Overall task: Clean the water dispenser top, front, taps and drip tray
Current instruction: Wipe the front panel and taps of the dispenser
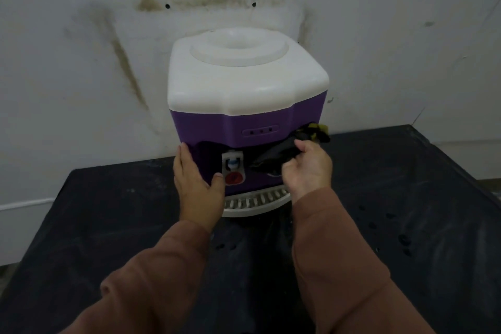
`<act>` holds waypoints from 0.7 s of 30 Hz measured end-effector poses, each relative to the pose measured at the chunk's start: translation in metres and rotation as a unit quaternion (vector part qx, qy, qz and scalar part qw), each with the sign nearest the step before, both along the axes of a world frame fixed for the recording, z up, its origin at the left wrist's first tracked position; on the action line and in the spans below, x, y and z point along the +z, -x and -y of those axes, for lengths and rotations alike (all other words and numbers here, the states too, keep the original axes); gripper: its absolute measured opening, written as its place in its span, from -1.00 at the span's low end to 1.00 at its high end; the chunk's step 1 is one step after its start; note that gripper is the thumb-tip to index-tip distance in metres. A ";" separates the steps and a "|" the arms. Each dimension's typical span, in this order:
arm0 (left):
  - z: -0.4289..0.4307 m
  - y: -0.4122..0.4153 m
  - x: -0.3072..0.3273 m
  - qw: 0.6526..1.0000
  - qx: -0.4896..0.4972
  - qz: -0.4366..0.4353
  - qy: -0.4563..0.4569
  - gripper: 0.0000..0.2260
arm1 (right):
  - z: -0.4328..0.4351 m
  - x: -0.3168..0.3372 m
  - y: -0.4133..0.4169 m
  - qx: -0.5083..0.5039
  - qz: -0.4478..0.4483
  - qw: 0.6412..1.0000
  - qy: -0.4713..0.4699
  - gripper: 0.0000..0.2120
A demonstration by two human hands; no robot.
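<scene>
The water dispenser stands upright at the rear of the dark desk, with its back close to a stained white wall. The unit consists of a white top with a round central recess and a purple front body. A small panel with three dark dots sits on the front face. The left hand lies flat against the lower left corner of the purple body — fingers straight and together, thumb tip just beside the red tap. A grey tap housing with a blue-and-white mark sits directly above the red tap. The right hand has its fingers curled around a dark cloth, which is pressed against the right part of the front face. A yellow-green portion of the cloth shows at the unit's right edge. The white slotted drip tray projects from the base below the taps — partly hidden by both wrists. Brown sleeves cover both forearms. Dark spots are scattered on the desk surface.
</scene>
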State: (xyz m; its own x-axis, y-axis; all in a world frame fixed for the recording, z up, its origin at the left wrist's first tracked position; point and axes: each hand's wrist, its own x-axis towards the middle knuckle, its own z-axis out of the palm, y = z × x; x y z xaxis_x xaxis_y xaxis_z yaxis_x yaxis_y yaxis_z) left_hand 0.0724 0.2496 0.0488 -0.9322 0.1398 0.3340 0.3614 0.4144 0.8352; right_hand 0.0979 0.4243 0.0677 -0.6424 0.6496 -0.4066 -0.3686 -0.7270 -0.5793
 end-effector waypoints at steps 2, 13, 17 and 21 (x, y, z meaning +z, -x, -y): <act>0.002 0.002 -0.001 1.000 -0.006 -0.002 0.004 -0.27 | -0.005 0.001 0.002 -0.012 -0.001 1.000 0.014 -0.79; 0.007 0.006 -0.010 0.999 -0.026 -0.014 0.015 -0.25 | 0.031 0.023 -0.007 0.027 -0.101 0.988 0.117 -0.76; 0.014 0.006 -0.011 0.999 -0.035 -0.016 0.019 -0.27 | 0.040 0.021 -0.004 0.019 -0.104 0.985 0.137 -0.75; 0.014 0.008 -0.011 0.999 -0.035 -0.016 0.025 -0.27 | 0.069 0.020 -0.001 0.117 -0.062 0.985 0.112 -0.75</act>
State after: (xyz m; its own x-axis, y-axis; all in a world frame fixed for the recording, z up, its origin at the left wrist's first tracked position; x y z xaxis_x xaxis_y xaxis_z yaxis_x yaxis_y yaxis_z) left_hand 0.0648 0.2354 0.0378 -0.9088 0.2206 0.3541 0.4164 0.4279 0.8022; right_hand 0.0987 0.3553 0.0882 -0.8178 0.3803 -0.4320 -0.2335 -0.9053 -0.3549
